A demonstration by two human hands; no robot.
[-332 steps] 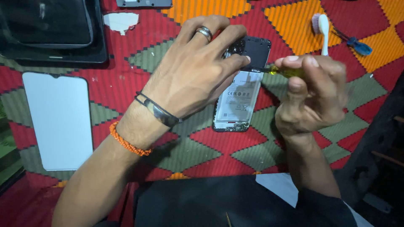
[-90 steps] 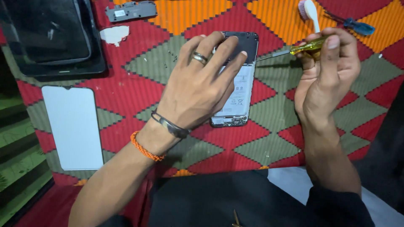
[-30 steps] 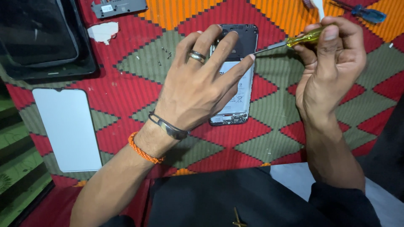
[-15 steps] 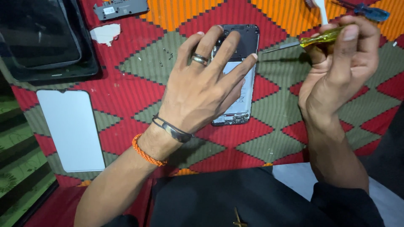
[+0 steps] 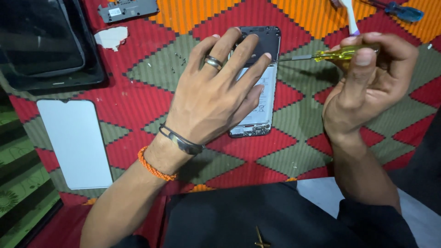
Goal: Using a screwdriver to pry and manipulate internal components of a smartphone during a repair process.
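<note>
An opened phone [image 5: 262,101] lies face down on a red, green and orange patterned cloth, its battery and dark upper cover showing. My left hand [image 5: 216,92] rests flat on it with fingers spread, pressing it down. A ring is on one finger and bands circle the wrist. My right hand [image 5: 367,78] grips a small screwdriver with a yellow handle [image 5: 337,54]. The metal tip points left and meets the phone's upper right edge beside my left fingertip.
A white phone-shaped panel [image 5: 76,142] lies at the left. Black screen parts [image 5: 46,46] sit at the top left, a small dark board [image 5: 128,9] and a white scrap [image 5: 112,36] near them. Tiny screws [image 5: 177,62] dot the cloth. A blue-handled tool [image 5: 404,11] lies top right.
Over eleven seconds the screwdriver tip has stayed near the phone's upper right edge; my right hand shifted slightly right and up. My left hand keeps pressing the phone.
</note>
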